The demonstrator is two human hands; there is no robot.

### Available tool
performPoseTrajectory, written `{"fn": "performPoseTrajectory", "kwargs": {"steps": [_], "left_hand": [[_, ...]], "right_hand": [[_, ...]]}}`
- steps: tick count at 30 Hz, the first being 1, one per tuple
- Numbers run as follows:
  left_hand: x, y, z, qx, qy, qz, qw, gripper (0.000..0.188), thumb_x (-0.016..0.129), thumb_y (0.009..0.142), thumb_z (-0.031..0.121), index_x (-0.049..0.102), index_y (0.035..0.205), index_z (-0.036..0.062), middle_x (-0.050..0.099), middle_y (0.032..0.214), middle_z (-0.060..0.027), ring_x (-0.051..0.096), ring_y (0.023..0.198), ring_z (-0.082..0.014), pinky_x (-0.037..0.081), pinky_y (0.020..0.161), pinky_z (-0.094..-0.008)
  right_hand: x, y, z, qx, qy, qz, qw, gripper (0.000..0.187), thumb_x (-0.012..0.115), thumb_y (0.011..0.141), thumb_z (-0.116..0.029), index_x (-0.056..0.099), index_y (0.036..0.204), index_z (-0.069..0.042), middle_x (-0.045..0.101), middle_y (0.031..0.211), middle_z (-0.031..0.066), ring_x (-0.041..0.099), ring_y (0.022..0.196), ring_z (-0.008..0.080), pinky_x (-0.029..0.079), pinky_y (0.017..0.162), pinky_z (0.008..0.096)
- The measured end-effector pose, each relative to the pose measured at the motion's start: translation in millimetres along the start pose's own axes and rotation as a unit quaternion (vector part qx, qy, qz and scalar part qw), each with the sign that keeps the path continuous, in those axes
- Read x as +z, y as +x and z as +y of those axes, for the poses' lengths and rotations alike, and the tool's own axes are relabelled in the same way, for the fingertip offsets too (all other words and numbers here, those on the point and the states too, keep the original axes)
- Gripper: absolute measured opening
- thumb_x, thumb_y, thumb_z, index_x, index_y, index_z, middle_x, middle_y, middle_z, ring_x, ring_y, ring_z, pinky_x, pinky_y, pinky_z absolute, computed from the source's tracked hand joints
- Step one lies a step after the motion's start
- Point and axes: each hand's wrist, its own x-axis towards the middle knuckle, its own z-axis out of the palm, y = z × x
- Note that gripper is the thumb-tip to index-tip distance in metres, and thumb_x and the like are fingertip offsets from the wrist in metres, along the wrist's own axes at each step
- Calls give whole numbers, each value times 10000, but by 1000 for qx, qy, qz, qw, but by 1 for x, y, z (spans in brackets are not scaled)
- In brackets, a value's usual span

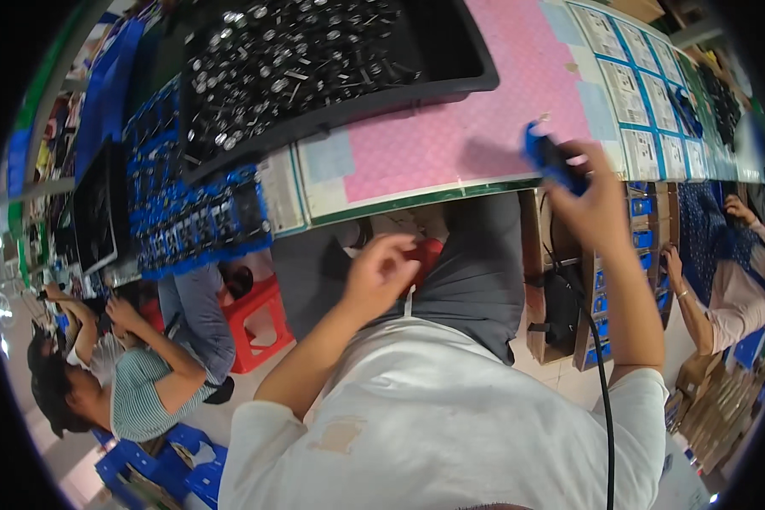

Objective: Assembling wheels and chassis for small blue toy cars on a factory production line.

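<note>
My right hand [593,202] is closed on a small blue and black part [556,161], held over the front edge of the table near its right side. Motion blur hides the part's exact kind. In front of my body, above my lap, my left hand [377,279] hangs with its fingers loosely bent and apart, and I see nothing held in it. Just beside its fingertips, between my legs, shows a red thing [426,257] that I cannot make out.
A black bin [450,92] of many small black and shiny parts stands on the pink-covered table [399,170]. Left of it lie blue trays [195,223] of parts. A black cable [599,340] runs by my right arm. People sit at both sides; a red stool [262,327] stands left.
</note>
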Motion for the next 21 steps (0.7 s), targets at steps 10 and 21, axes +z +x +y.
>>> {"fn": "performPoseTrajectory", "kwargs": {"steps": [10, 21], "left_hand": [[-29, 8, 50, -61, -386, 87, 916, 370, 611, 910, 64, 491, 1260, 66, 603, 768, -34, 533, 583, -67, 429, 505, -207], [-58, -26, 35, -113, -380, 106, 912, 359, 611, 930, 140, 484, 1259, 67, 582, 850, -48, 525, 584, -100, 429, 495, -248]], "right_hand": [[63, 51, -125, -235, 110, -130, 957, 337, 801, 769, -122, 676, 1058, -2, 669, 1003, 136, 663, 822, 296, 539, 730, 375], [114, 224, -101, -245, -289, -310, 872, 339, 770, 695, -1, 712, 1029, -3, 703, 942, 176, 680, 892, 335, 533, 821, 393]]}}
